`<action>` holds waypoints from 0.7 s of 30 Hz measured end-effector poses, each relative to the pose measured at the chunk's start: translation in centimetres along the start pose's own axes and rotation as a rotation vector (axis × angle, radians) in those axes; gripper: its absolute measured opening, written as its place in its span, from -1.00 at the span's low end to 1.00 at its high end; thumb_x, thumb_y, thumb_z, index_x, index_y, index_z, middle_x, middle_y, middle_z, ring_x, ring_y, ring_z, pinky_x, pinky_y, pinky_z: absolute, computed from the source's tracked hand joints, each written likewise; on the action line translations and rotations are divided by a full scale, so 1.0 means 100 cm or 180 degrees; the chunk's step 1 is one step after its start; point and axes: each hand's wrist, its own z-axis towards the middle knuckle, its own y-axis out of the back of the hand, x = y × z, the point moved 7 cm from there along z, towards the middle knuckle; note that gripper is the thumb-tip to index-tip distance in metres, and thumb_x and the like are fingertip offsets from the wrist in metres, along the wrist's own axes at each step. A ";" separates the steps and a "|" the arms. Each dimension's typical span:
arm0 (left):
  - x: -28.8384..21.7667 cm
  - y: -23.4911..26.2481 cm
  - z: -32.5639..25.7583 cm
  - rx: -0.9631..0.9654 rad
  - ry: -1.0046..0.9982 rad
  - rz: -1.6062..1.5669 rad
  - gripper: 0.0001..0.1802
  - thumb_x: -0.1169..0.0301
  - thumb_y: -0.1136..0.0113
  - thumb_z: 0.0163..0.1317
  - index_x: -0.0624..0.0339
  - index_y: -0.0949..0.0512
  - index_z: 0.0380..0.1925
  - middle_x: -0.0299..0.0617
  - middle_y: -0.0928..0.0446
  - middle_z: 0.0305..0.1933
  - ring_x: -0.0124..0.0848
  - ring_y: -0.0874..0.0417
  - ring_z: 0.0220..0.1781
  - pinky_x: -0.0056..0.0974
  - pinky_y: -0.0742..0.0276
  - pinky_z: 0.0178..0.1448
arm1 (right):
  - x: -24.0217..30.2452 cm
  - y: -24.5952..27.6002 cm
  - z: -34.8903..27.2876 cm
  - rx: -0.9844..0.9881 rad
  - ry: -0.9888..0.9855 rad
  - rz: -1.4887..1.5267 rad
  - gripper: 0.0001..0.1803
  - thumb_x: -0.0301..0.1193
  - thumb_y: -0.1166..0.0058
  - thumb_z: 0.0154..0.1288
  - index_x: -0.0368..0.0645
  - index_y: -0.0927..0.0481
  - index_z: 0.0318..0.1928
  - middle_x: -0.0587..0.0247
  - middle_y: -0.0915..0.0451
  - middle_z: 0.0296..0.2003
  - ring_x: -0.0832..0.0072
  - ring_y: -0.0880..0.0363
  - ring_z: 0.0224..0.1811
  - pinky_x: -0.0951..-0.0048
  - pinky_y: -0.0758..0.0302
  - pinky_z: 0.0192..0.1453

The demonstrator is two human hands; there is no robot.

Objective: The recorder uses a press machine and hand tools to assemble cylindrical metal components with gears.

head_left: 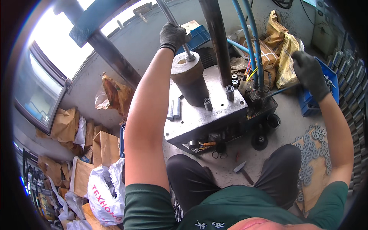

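Observation:
My left hand [172, 37], in a dark grey glove, is closed around an upright metal rod [187, 50] beside a collar-like piece. Below it the rod meets the pale top of a large dark cylinder [191, 85], which stands on a steel press table [214, 115]. My right hand [311, 74], also gloved, is out to the right at the end of a thin dark lever [283, 90]. Its fingers look bent, but their grip is hidden. Small ringed cylinders, including a dark bearing-like part [229, 93], and two short silver bars [173, 109] lie or stand on the table.
A thick steel column [216, 42] and blue hoses [256, 50] rise behind the table. At right are a blue crate [333, 86] and stacked metal bars. Flat metal rings [306, 153] cover a board. A hammer [243, 172] lies between my legs; a white sack [105, 193] stands left.

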 end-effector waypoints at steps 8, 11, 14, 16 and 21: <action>0.008 0.008 -0.010 -0.0766 0.0016 -0.0350 -0.62 0.16 -0.42 0.09 0.27 -0.69 -0.27 0.05 -0.73 -0.28 -0.06 -0.80 -0.14 -0.09 -0.71 0.06 | 0.020 0.033 -0.094 0.0725 -0.0218 0.0396 -0.87 -0.56 -0.11 0.32 -0.22 -0.56 -0.12 -0.12 -0.60 -0.26 -0.12 -0.63 -0.18 0.03 -0.56 -0.13; -0.001 0.005 -0.018 -0.0666 0.0368 -0.0954 -0.63 0.27 -0.32 0.16 0.32 -0.63 -0.13 0.19 -0.73 -0.19 0.08 -0.77 -0.02 -0.01 -0.67 0.15 | 0.007 0.027 -0.100 0.1178 -0.0356 0.0291 -0.80 -0.55 -0.11 0.32 -0.27 -0.60 -0.06 -0.16 -0.62 -0.22 -0.13 -0.65 -0.15 0.03 -0.58 -0.08; 0.012 0.007 -0.008 -0.0913 -0.0036 -0.0397 -0.58 0.15 -0.32 0.20 0.33 -0.66 -0.17 0.13 -0.74 -0.27 0.03 -0.79 -0.12 -0.01 -0.68 0.10 | 0.012 0.025 -0.091 0.1261 -0.0168 0.0355 -0.75 -0.55 -0.11 0.31 -0.28 -0.62 0.00 -0.17 -0.64 -0.21 -0.12 -0.66 -0.16 0.02 -0.59 -0.04; -0.001 0.002 -0.004 -0.1073 -0.0505 0.0150 -0.52 0.05 -0.31 0.24 0.34 -0.68 -0.20 0.07 -0.74 -0.35 -0.03 -0.81 -0.22 -0.02 -0.70 0.05 | 0.014 0.024 -0.091 0.1293 -0.0074 0.0296 -0.72 -0.55 -0.10 0.31 -0.28 -0.63 0.02 -0.17 -0.65 -0.20 -0.11 -0.66 -0.17 0.01 -0.59 -0.03; -0.022 0.014 -0.016 -0.0500 0.0591 -0.0703 -0.59 0.19 -0.30 0.22 0.35 -0.66 -0.14 0.25 -0.74 -0.13 0.07 -0.79 0.02 -0.02 -0.68 0.19 | 0.031 0.019 -0.108 0.2137 -0.0050 0.0620 -0.73 -0.55 -0.13 0.26 -0.28 -0.68 -0.03 -0.16 -0.68 -0.21 -0.12 -0.66 -0.15 0.01 -0.60 0.00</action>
